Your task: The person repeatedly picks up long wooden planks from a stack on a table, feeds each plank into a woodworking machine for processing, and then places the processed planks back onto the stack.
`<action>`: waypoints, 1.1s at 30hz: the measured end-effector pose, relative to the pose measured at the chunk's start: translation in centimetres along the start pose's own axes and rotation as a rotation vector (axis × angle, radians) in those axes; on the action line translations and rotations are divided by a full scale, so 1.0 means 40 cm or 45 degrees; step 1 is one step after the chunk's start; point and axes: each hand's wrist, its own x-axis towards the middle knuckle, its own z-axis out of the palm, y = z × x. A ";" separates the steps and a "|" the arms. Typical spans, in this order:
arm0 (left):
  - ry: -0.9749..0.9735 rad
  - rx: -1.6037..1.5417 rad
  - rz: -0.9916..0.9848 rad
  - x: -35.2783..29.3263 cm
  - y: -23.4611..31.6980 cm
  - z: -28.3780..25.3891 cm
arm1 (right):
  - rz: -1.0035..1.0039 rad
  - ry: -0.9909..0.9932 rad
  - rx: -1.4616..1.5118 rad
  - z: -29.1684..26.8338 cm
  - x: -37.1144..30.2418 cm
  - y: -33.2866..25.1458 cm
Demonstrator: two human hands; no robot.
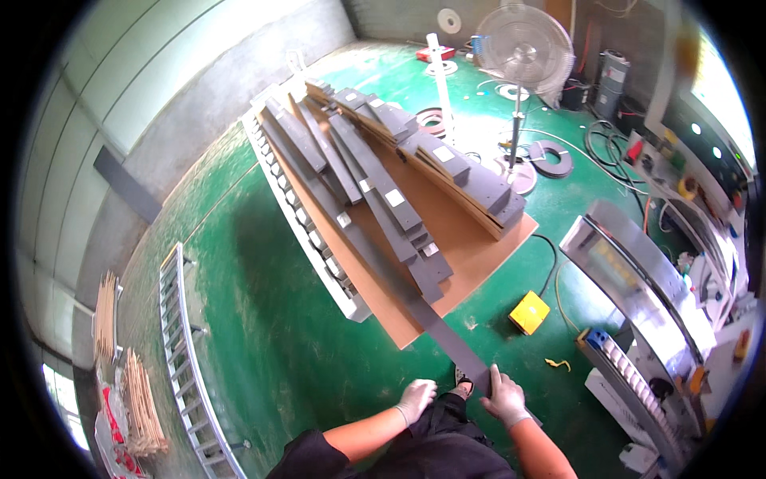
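Note:
My right hand (507, 397), in a whitish glove, grips the near end of a long dark grey panel strip (449, 339). The strip reaches past the table edge toward me, and its far part lies along the stack. My left hand (416, 400), also gloved, is loosely curled in front of my body, apart from the strip, with nothing visible in it. Several similar grey panels (375, 195) lie lengthwise in stacks on a brown board (471, 267), some with white labels. A second stack of grey panels (459, 172) lies along the right side.
A roller conveyor (351, 303) runs under the board's left side. A yellow foot-pedal box (529, 312) with a cable sits on the green floor. At right stands a machine with a curved cover (630, 271). A fan (523, 56) stands behind, and a metal rack (182, 359) is at left.

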 end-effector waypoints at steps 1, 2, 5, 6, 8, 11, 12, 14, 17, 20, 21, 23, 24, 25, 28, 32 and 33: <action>0.060 -0.008 -0.028 0.007 0.018 -0.026 | 0.036 -0.093 -0.057 -0.002 -0.048 0.022; 0.085 -0.163 -0.079 0.016 0.031 -0.050 | 0.059 -0.141 -0.052 0.000 -0.103 0.040; 0.270 -0.236 -0.071 0.052 0.069 -0.064 | 0.008 -0.121 -0.126 0.027 -0.293 0.116; 0.244 -0.300 0.006 0.075 0.078 -0.063 | -0.041 -0.035 -0.136 0.044 -0.373 0.147; 0.166 -0.585 0.066 0.099 0.114 -0.007 | 0.151 -0.094 -0.068 0.078 -0.560 0.239; -0.089 -0.784 0.207 0.037 0.204 0.079 | 0.320 0.269 0.107 -0.009 -0.863 0.183; -0.198 -1.025 0.364 0.075 0.202 0.040 | 0.389 0.217 0.052 -0.030 -0.946 0.197; -0.327 -1.062 0.517 0.109 0.248 -0.025 | 0.586 0.163 -0.070 -0.066 -1.101 0.237; -0.104 -1.077 0.543 0.066 0.339 -0.028 | 1.038 0.095 -0.112 -0.092 -1.307 0.293; -0.071 -1.005 0.495 -0.010 0.307 0.044 | 1.046 0.388 -0.572 -0.007 -1.449 0.359; -0.058 -0.978 0.413 -0.094 0.311 0.125 | 0.897 0.623 -0.757 0.012 -1.468 0.328; -0.250 -0.785 0.369 -0.174 0.272 0.155 | 1.127 0.371 -0.211 -0.058 -1.414 0.259; -0.282 -0.682 0.386 -0.259 0.271 0.188 | 0.915 0.501 -0.352 -0.114 -1.359 0.150; -0.368 -0.654 0.342 -0.332 0.263 0.217 | 0.712 0.627 -0.502 -0.155 -1.324 0.050; -0.653 -0.495 0.170 -0.487 0.252 0.294 | 0.728 0.751 -0.401 -0.131 -1.318 0.034; -0.949 -0.505 0.121 -0.541 0.272 0.401 | 0.901 1.002 -0.398 -0.058 -1.413 -0.002; -1.011 -0.572 0.194 -0.543 0.297 0.431 | 0.956 1.078 -0.417 -0.032 -1.441 -0.028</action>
